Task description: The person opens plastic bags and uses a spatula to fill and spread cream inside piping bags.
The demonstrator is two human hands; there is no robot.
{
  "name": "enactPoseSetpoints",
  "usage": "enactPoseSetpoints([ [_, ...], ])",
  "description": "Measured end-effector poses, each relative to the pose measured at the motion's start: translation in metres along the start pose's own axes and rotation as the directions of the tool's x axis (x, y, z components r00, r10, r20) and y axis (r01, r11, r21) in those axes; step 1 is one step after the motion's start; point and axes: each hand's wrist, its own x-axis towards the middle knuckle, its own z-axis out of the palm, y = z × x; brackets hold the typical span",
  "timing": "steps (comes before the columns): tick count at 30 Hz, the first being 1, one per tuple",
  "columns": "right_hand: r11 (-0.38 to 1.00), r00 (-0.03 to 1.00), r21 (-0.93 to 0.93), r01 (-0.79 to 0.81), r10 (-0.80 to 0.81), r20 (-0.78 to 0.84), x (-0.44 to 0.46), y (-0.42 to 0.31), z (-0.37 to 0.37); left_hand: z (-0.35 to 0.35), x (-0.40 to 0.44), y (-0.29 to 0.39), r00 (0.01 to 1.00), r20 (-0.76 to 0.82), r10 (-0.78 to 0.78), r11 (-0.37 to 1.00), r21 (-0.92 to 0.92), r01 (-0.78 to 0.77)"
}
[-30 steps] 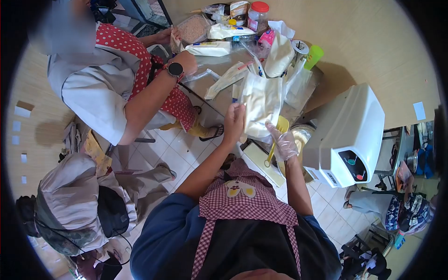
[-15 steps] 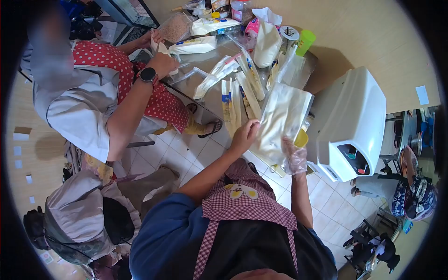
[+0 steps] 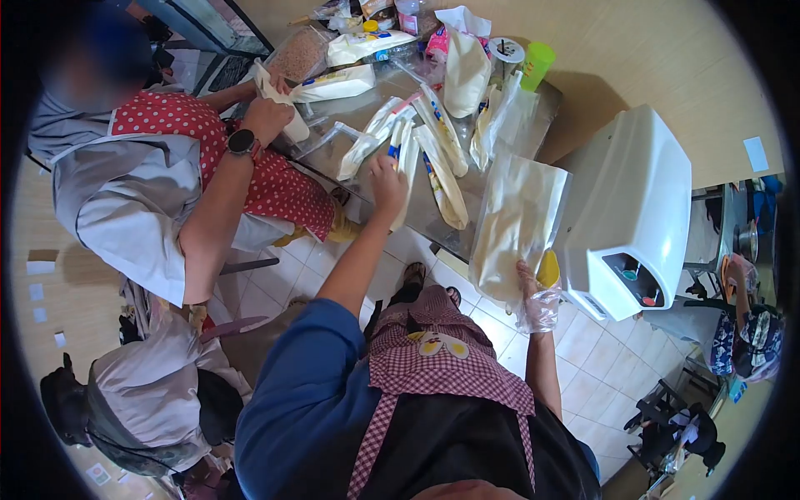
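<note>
At the near edge of the table, my left hand (image 3: 388, 185) has its fingers closed on a long, narrow cream-coloured pouch (image 3: 408, 179) with a blue label, which still lies among others. My right hand (image 3: 536, 293), in a clear plastic glove, grips a large transparent bag (image 3: 517, 204) with flat cream-coloured contents. A yellow scoop-like piece (image 3: 547, 269) shows by the same hand; whether it is held too is unclear. Beside my left hand lie more narrow pouches (image 3: 442, 179) with printed labels. A fuller white pouch (image 3: 467, 75) stands behind them.
A white machine (image 3: 625, 208) with green and red buttons stands right of the table (image 3: 333, 154). A green cup (image 3: 537, 65) is at the back. On the left, a co-worker's hand (image 3: 268, 117) holds a cream pouch. Another person (image 3: 158, 383) is at lower left.
My left hand has let go of the transparent bag and moved left onto a narrow pouch. My right hand keeps the bag, now slightly lower. The co-worker's pouch has tilted.
</note>
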Motion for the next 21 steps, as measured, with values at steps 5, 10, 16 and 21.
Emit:
enactPoseSetpoints([
  [5, 0.973, 0.992, -0.197, 0.116, -0.104, 0.071, -0.002, 0.009, 0.0, -0.007, 0.015, 0.058, 0.943, 0.022, 0.333, 0.94, 0.07, -0.333],
  [10, 0.948, 0.983, -0.264, 0.178, -0.184, 0.0, -0.014, 0.034, 0.007, 0.03, -0.004, 0.105, 0.624, 0.438, 0.647, 0.729, -0.119, -0.674],
  [16, 0.975, 0.984, -0.193, 0.113, -0.137, -0.117, -0.019, 0.045, 0.022, 0.024, -0.004, 0.099, 0.639, 0.646, 0.418, 0.698, 0.222, -0.681],
  [21, 0.967, 0.969, -0.062, -0.247, 0.246, -0.027, 0.006, 0.129, 0.048, -0.006, 0.017, 0.075, 0.553, 0.759, 0.343, 0.557, 0.309, -0.77],
])
